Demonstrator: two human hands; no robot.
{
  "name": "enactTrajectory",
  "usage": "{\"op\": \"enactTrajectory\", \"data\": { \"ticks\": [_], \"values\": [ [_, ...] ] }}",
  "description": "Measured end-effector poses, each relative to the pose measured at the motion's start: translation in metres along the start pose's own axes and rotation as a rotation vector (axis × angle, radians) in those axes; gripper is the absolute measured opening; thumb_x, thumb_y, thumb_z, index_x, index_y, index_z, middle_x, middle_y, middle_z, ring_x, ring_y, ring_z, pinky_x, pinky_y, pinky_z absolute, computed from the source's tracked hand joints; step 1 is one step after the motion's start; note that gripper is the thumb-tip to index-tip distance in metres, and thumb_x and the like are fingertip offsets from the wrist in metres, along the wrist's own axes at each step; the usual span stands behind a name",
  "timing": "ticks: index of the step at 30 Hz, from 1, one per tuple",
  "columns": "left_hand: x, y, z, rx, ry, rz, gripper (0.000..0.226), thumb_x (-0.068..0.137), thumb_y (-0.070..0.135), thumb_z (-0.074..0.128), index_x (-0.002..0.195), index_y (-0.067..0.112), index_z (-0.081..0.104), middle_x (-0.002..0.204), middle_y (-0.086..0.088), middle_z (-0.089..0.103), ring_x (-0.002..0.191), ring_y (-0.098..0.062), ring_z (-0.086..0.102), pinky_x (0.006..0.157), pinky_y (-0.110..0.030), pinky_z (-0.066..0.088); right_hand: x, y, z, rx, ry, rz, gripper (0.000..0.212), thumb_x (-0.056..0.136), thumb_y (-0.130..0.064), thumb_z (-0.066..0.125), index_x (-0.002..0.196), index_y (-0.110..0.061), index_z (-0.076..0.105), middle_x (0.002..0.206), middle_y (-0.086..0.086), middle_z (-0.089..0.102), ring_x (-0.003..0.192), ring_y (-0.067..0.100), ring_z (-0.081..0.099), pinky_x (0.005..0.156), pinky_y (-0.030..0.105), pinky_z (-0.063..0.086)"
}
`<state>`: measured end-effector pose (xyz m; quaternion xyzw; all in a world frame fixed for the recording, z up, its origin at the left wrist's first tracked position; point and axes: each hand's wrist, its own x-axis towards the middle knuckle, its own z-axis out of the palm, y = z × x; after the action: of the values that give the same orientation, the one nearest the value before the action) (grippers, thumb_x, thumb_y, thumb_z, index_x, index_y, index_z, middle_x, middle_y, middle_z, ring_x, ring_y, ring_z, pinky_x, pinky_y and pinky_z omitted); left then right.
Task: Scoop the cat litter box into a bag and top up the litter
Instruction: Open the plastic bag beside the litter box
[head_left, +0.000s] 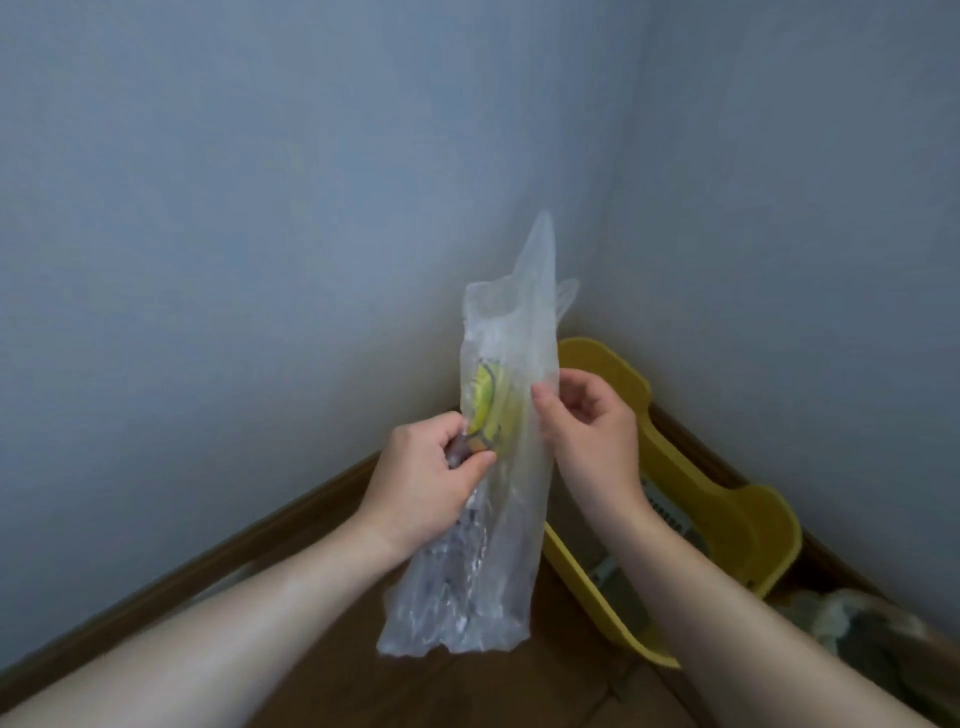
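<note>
Fingers (475, 461) on bag (514, 322), either side

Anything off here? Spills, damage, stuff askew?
Nothing stands out. Both the left hand and right hand pinch the plastic bag, which looks intact. The yellow litter box sits in the corner, no spill visible. A blurry heap at lower right is unidentifiable.
</note>
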<state>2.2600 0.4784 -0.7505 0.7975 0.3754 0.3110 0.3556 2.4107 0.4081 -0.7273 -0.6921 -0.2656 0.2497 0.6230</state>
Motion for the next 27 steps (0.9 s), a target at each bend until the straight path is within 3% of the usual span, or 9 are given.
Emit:
{"op": "enactTrajectory", "data": {
  "ticks": [4,9,12,14,16,21,23,25,27],
  "values": [
    [-0.012,-0.006,-0.036,0.014,0.084,-0.028,0.037,0.072,0.038,0.069,0.069,0.003,0.057,0.058,-0.011,0.051,0.053,-0.005,0.035,0.053,-0.034,0.038,0.003,-0.024,0.042,0.086,-0.053,0.023,0.005,0.086,-0.009,0.071,0.086,-0.004,0.067,0.076,0.004,0.067,0.07,0.016,0.061,0.068,0.034,0.051],
    [-0.033,-0.023,-0.072,0.032,0.118,-0.083,0.034,0.072,0.048,0.074,0.063,0.024,0.052,0.052,0.013,0.043,0.051,-0.002,0.035,0.051,-0.025,0.033,-0.01,-0.022,0.065,0.048,-0.281,-0.055,0.012,0.091,-0.008,0.067,0.093,0.003,0.062,0.077,0.012,0.064,0.07,0.018,0.059,0.07,0.039,0.053],
    [-0.038,-0.035,-0.085,0.017,0.128,-0.153,0.032,0.068,0.058,0.071,0.078,0.029,0.06,0.063,0.014,0.057,0.055,-0.005,0.049,0.059,-0.032,0.047,-0.016,-0.01,0.07,0.05,-0.369,-0.065,0.013,0.093,-0.006,0.064,0.091,0.005,0.058,0.076,0.011,0.061,0.07,0.019,0.058,0.068,0.038,0.049],
    [-0.03,-0.04,-0.093,0.047,0.179,-0.155,0.036,0.07,0.051,0.07,0.097,0.03,0.058,0.083,0.01,0.064,0.072,-0.009,0.059,0.072,-0.034,0.053,-0.02,-0.002,0.07,0.036,-0.419,-0.089,0.011,0.093,-0.003,0.062,0.09,0.006,0.056,0.077,0.015,0.061,0.072,0.019,0.059,0.068,0.035,0.049],
    [-0.016,-0.037,-0.101,0.086,0.205,-0.072,0.045,0.077,0.037,0.069,0.117,0.025,0.052,0.105,0.006,0.061,0.093,-0.011,0.058,0.086,-0.034,0.051,-0.026,0.007,0.064,0.015,-0.454,-0.112,0.012,0.094,-0.002,0.061,0.092,0.008,0.054,0.083,0.026,0.063,0.074,0.023,0.06,0.067,0.036,0.05],
    [0.018,-0.023,-0.109,0.308,0.022,0.053,0.07,0.085,0.023,0.072,0.145,0.02,0.036,0.143,0.002,0.044,0.135,-0.014,0.036,0.115,-0.032,0.028,-0.033,0.03,0.042,-0.066,-0.535,-0.122,0.01,0.097,-0.008,0.058,0.095,0.002,0.057,0.094,0.019,0.069,0.088,0.029,0.068,0.074,0.037,0.059],
    [0.023,-0.026,-0.101,0.358,-0.083,0.053,0.062,0.084,0.024,0.073,0.139,0.021,0.046,0.131,0.003,0.054,0.129,-0.016,0.044,0.114,-0.039,0.032,-0.032,0.04,0.033,-0.1,-0.547,-0.128,0.008,0.097,-0.01,0.058,0.094,-0.003,0.058,0.094,0.016,0.068,0.089,0.029,0.067,0.075,0.037,0.058],
    [0.022,-0.036,-0.09,0.369,-0.126,0.065,0.034,0.081,0.023,0.077,0.112,0.023,0.064,0.102,0.006,0.063,0.107,-0.019,0.059,0.103,-0.042,0.044,-0.032,0.051,0.027,-0.151,-0.527,-0.122,0.006,0.097,-0.013,0.058,0.092,-0.01,0.06,0.092,0.011,0.069,0.088,0.025,0.068,0.077,0.04,0.058],
    [0.014,-0.046,-0.079,0.316,-0.121,0.038,0.017,0.079,0.023,0.079,0.083,0.027,0.064,0.085,0.008,0.067,0.088,-0.016,0.064,0.088,-0.039,0.051,-0.033,0.062,0.023,-0.184,-0.498,-0.107,0.007,0.097,-0.013,0.059,0.09,-0.014,0.061,0.088,0.006,0.069,0.085,0.02,0.068,0.076,0.038,0.058]
  ]
}}
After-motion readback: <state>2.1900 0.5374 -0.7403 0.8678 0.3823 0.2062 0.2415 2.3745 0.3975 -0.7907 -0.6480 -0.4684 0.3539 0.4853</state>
